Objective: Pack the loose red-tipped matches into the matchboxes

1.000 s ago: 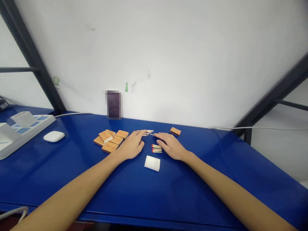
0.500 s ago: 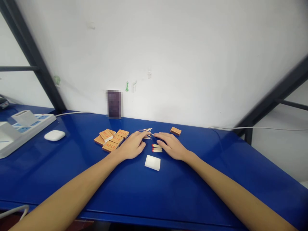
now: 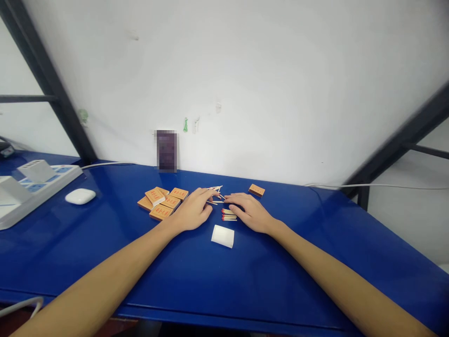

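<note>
My left hand point(image 3: 195, 208) rests palm down with its fingers stretched over a few loose wooden matches point(image 3: 216, 189). It holds nothing that I can see, and part of the matches lies hidden under the fingers. Opposite it, my right hand point(image 3: 249, 213) reaches in from the right with fingers extended, its fingertips touching the ends of matches between the hands. Beneath its thumb lies a neat group of red-headed matches point(image 3: 229, 215), heads to the left. Nearer to me is a small white matchbox tray point(image 3: 222, 236), its open side not showing.
Several orange matchboxes point(image 3: 161, 212) are heaped beside my left hand. A single matchbox point(image 3: 257, 189) lies beyond my right hand. On the blue table point(image 3: 210, 281) at left are a white earphone case point(image 3: 80, 196) and a power strip point(image 3: 66, 175). A blurred dark rectangle point(image 3: 167, 152) stands by the wall.
Fingers of both hands have shifted slightly among the loose matches. One match now points to the right fingertips, and more of the matches shows between the hands. The boxes stay put.
</note>
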Available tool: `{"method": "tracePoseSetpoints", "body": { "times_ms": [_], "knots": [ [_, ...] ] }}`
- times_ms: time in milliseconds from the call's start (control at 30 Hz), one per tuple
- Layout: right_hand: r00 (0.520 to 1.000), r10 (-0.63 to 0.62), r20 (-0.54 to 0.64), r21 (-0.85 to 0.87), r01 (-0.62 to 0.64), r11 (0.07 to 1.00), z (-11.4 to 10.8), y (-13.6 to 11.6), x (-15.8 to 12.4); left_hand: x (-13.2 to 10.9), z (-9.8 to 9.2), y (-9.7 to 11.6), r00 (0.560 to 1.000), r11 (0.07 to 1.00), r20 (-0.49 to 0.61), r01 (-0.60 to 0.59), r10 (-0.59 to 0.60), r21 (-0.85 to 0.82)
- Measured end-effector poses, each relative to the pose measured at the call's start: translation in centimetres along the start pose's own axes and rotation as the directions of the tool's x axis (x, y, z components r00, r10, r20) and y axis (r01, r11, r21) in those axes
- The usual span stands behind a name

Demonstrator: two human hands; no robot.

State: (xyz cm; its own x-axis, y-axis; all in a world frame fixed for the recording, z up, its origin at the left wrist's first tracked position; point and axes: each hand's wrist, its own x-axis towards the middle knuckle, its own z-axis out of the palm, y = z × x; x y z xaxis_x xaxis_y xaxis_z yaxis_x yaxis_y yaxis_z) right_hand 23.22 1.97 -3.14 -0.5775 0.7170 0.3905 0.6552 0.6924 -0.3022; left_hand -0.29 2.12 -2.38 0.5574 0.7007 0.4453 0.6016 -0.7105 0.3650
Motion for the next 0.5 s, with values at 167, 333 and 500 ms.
{"method": "tracePoseSetpoints", "body": {
  "times_ms": [167, 333, 500],
  "knots": [
    [0.999, -0.028, 0.034, 0.0, 0.028, 1.0, 0.01, 0.11, -0.12, 0.1, -0.05, 0.09, 0.999, 0.999, 0.034, -0.012, 0.011, 0.036],
    [0.997, -0.029, 0.075, -0.008, 0.03, 1.0, 0.04, 0.17, -0.07, 0.17, 0.04, -0.12, 1.0, 0.996, -0.009, 0.002, -0.001, 0.085],
    [0.989, 0.008, 0.15, -0.05, 0.0, 0.999, -0.02, 0.23, 0.07, 0.16, 0.07, -0.21, 1.0, 0.995, 0.02, 0.01, -0.013, 0.101]
  ]
}}
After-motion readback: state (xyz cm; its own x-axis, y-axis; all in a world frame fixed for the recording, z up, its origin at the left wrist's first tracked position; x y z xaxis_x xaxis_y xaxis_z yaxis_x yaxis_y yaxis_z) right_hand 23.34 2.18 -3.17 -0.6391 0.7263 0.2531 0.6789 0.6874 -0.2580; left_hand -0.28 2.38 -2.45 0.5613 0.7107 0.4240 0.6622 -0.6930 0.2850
